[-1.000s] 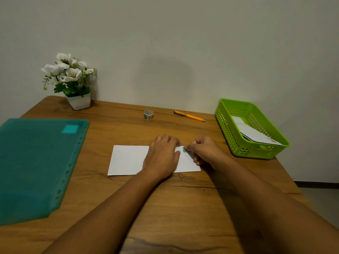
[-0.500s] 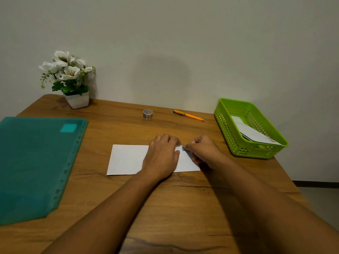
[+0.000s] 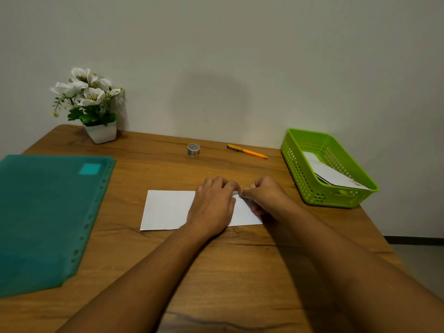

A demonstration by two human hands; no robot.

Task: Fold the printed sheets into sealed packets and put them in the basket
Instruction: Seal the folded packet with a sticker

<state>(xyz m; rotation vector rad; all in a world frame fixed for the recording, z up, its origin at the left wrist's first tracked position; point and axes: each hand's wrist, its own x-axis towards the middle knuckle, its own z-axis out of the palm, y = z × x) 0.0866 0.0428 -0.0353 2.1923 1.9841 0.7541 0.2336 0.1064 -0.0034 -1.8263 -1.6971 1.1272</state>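
Note:
A white folded sheet (image 3: 168, 210) lies flat in the middle of the wooden table (image 3: 216, 272). My left hand (image 3: 212, 207) presses down on its right half, palm down. My right hand (image 3: 265, 197) is at the sheet's top edge with fingers curled, and its fingertips pinch a small teal piece where the two hands meet. The green basket (image 3: 298, 164) stands at the right of the table with a white folded packet (image 3: 334, 175) inside it.
A teal plastic folder (image 3: 48, 217) covers the table's left side. A small tape roll (image 3: 193, 149) and an orange pen (image 3: 247, 151) lie near the wall. A white pot of flowers (image 3: 101, 132) stands at the back left corner.
Both hands stay on the sheet at the same spot. The view has shifted slightly; nothing else moved.

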